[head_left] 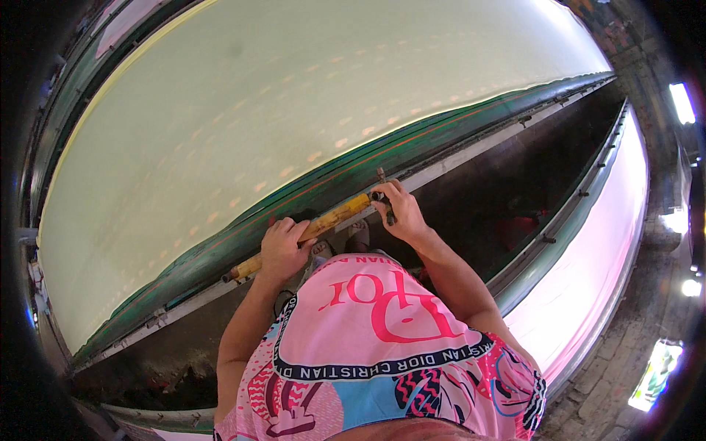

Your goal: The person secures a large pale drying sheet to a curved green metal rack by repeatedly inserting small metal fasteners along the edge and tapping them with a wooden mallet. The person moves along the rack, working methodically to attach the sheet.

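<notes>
A worn yellow tube (338,214) slants across in front of my body, its right end higher in the picture than its left. My left hand (285,248) is wrapped around it left of its middle, and the left end (239,270) sticks out past my fist. At the other end, my right hand (401,213) has its fingers bent around a dark metal fitting (382,176), a bar set crosswise to the tube. The fingers partly hide how the fitting joins the tube. Just beyond the tube runs the green edge (323,182) of a long table.
Pale fabric (279,95) with rows of small orange spots covers the long table. A grey rail (456,162) follows its near side. Behind me on the right, another table carries white-pink fabric (581,257), with pegs along its edge. I stand in the narrow dark aisle (507,187) between them.
</notes>
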### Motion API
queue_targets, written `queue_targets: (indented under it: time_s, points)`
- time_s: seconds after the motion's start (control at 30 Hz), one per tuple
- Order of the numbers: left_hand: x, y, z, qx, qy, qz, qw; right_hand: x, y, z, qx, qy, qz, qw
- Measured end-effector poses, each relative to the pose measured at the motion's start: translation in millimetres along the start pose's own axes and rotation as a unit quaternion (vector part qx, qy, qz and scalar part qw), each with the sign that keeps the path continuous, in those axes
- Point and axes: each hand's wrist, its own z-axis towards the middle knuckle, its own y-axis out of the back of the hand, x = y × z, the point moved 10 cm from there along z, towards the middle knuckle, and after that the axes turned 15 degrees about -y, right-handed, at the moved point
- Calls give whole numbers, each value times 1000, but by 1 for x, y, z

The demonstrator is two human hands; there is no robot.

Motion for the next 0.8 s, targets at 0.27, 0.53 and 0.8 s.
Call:
queue_targets:
  time_s: [0.27,0.53,0.8]
  points:
    - [-23,-11,42,18,-31,-21,999,-6,-8,3,-2,25,-38,999]
    - [-77,-44,131,-37,-186,-54,980,-9,23,-45,-129,-56,29,990]
    - [-80,-66,139,13,-242,-59,968,-7,-5,-81,-120,-11,-108,987]
